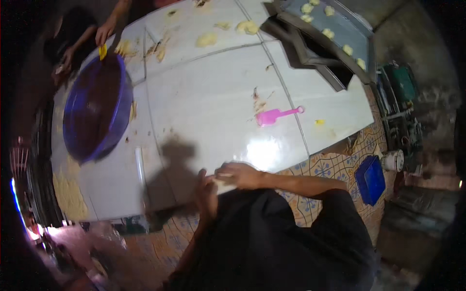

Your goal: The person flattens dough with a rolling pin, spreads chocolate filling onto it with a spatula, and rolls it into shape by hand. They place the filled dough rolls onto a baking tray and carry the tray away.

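Two hands: brought together at the near edge of the table, a pale piece [224, 185] held between them.
Left hand [208, 195]: fingers close against the piece from its left side; exact finger spread too dim to tell.
Right hand [242, 175]: curved over the piece, fingers bent and narrow around it.
Look of piece: cream-white, small, soft-looking, dough-like; outline mostly hidden by the fingers.
Place of piece: at the table edge, just in front of the person's dark shirt [272, 237].
In the way: right hand covers much of the piece; a dark shadow falls on the tabletop just beyond the left hand.
Table [208, 102]: white tiles, dark joints, scattered brown and yellowish smears.
Beyond the hands: pink scoop [268, 117] lying flat, handle to the right; yellow scrap [319, 121] near it.
Left side: purple basin [127, 92], dark brown inside; pale rod [140, 165] on the tiles.
Far side: co-worker's hand [104, 34] gripping a yellow object [103, 52] at the basin rim; yellowish lumps [247, 27] on the table.
Upper right: grey tray [315, 23] bearing pale lumps, dark metal pans beside it.
Floor: blue container [370, 180], white bucket [392, 161].
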The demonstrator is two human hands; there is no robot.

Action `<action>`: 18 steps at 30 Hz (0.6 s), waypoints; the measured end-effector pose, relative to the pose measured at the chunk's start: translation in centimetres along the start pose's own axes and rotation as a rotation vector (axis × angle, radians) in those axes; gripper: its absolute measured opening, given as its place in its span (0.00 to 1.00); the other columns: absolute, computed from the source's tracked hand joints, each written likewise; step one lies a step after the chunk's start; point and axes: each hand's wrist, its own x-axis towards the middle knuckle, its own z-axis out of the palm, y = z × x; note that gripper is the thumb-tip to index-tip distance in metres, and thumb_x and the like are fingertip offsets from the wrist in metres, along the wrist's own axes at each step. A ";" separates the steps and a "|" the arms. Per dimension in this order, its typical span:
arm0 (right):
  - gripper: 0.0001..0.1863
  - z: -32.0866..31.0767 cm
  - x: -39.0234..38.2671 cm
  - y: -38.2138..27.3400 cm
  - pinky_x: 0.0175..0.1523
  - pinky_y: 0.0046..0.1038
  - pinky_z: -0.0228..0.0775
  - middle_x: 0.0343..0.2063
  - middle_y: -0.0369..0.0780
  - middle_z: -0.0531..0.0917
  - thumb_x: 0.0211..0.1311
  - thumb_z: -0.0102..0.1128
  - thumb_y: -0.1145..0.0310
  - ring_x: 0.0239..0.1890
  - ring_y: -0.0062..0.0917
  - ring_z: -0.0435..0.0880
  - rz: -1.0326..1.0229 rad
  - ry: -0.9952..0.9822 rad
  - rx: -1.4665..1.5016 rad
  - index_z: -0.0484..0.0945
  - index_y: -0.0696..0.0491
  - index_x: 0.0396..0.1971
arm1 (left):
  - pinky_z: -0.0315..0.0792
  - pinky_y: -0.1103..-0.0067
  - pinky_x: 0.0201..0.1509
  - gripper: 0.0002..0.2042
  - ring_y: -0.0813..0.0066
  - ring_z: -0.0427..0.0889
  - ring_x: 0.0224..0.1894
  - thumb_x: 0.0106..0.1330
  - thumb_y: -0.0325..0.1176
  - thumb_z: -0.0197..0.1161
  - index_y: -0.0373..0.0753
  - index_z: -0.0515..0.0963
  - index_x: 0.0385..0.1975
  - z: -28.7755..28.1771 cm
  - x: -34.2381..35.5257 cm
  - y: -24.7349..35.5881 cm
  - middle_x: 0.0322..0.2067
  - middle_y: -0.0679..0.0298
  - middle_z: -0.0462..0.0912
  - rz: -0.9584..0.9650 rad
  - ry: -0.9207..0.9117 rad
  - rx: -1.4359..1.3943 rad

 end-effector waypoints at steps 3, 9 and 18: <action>0.20 0.7 0.4 -0.5 0.50 0.32 0.76 0.47 0.45 0.80 0.69 0.56 0.71 0.48 0.33 0.79 0.320 0.300 0.428 0.74 0.61 0.58 | 0.74 0.67 0.61 0.28 0.64 0.80 0.52 0.63 0.25 0.62 0.34 0.66 0.65 -0.9 1.9 1.0 0.52 0.51 0.79 -0.125 0.019 -0.617; 0.29 -5.1 -2.6 0.9 0.38 0.23 0.75 0.52 0.49 0.80 0.78 0.37 0.49 0.41 0.26 0.81 0.693 0.579 2.374 0.65 0.57 0.64 | 0.73 0.58 0.61 0.32 0.58 0.71 0.64 0.69 0.38 0.55 0.37 0.58 0.72 -5.7 7.2 11.0 0.63 0.51 0.70 -0.137 0.024 -0.966; 0.24 -41.7 -7.2 9.4 0.48 0.26 0.74 0.38 0.40 0.85 0.67 0.63 0.63 0.41 0.21 0.82 0.520 1.391 -0.033 0.77 0.59 0.59 | 0.74 0.61 0.55 0.16 0.54 0.75 0.54 0.70 0.33 0.51 0.36 0.72 0.54 0.4 8.0 -1.6 0.52 0.49 0.74 0.041 -0.004 0.446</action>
